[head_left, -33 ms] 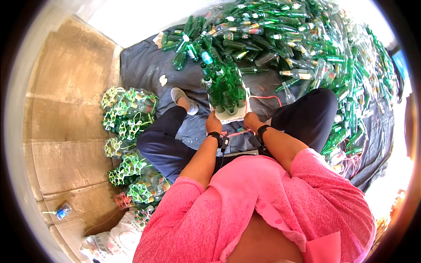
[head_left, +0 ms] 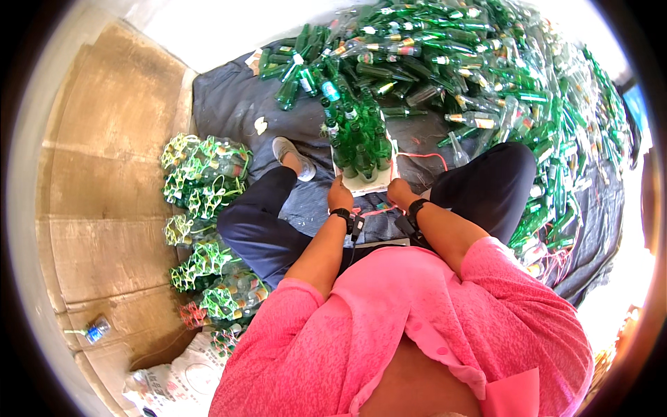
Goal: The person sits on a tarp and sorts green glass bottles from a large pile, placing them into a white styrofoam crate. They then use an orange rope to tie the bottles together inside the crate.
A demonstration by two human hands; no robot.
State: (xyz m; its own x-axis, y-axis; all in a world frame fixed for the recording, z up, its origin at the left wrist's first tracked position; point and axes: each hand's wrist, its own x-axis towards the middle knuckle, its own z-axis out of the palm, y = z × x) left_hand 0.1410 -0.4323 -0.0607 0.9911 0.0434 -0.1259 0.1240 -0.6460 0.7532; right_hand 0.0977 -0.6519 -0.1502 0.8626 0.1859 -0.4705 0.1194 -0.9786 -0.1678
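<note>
Between my bent legs stands a white tray (head_left: 369, 187) packed with several upright green glass bottles (head_left: 363, 149). My left hand (head_left: 340, 194) is closed at the tray's near left corner. At the near right corner my right hand (head_left: 399, 192) is closed too, beside a thin red cord (head_left: 425, 154) that runs along the tray and out to the right. Whether the fingers grip the tray or the cord is hidden. Pinkish cord (head_left: 375, 210) also lies between my wrists.
A large heap of loose green and clear bottles (head_left: 445, 55) spreads over the back and right. Bottle bundles in green and yellow netting (head_left: 208, 170) line the left, beside flattened cardboard (head_left: 104, 174). Dark sheeting (head_left: 229, 97) covers the floor. A white printed sack (head_left: 184, 375) lies near left.
The whole view has shifted very slightly. My hands stay at the tray's near corners, and the bottles stand as before.
</note>
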